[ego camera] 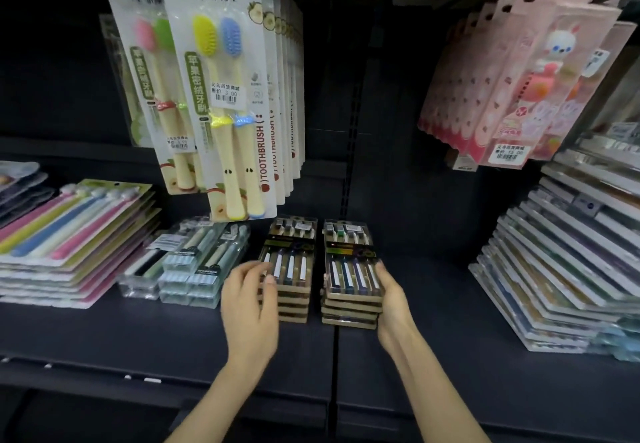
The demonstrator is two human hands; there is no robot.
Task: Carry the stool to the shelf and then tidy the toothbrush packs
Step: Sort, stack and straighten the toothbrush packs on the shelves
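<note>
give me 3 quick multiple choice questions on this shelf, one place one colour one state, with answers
1. The pink rabbit packs hang: A upper right; B lower left; C flat on the shelf.
2. Brush heads in the front hanging pack: A red, black; B yellow, blue; C both white.
3. The right hand: A hangs idle; B holds a stool; C presses the right dark stack.
A, they hang at upper right; B, the heads are yellow and blue; C, its fingers lie against the stack's side.
</note>
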